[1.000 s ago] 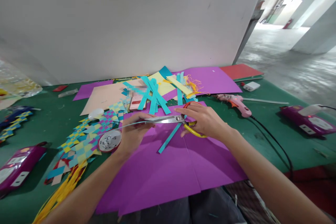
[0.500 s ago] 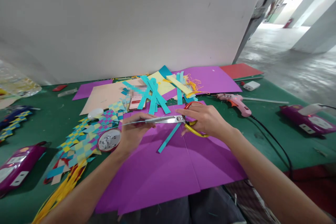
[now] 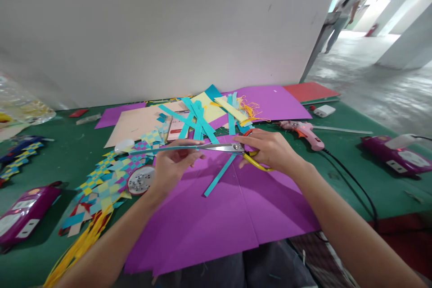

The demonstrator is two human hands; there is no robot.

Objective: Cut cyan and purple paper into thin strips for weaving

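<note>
My right hand point(image 3: 266, 146) is closed around the yellow and red handles of a pair of scissors point(image 3: 236, 147), whose blades point left. My left hand point(image 3: 173, 164) pinches a thin turquoise strip point(image 3: 162, 149) that reaches left, its right end at the scissor tips. Beneath both hands lie large purple sheets point(image 3: 216, 220), with a loose turquoise strip point(image 3: 219, 175) on them. More turquoise strips point(image 3: 199, 119) lie in a heap behind the hands, partly over a phone point(image 3: 177, 132).
On the right are a pink glue gun point(image 3: 305, 132) and a purple power strip point(image 3: 396, 155). Left stand a dish of small beads point(image 3: 141, 180), woven paper pieces point(image 3: 108, 184) and another purple power strip point(image 3: 29, 211). A person point(image 3: 347, 9) is in the right background.
The scissors and my right hand have shifted slightly right. My left hand has tilted, and the strip in it now shows its turquoise face more.
</note>
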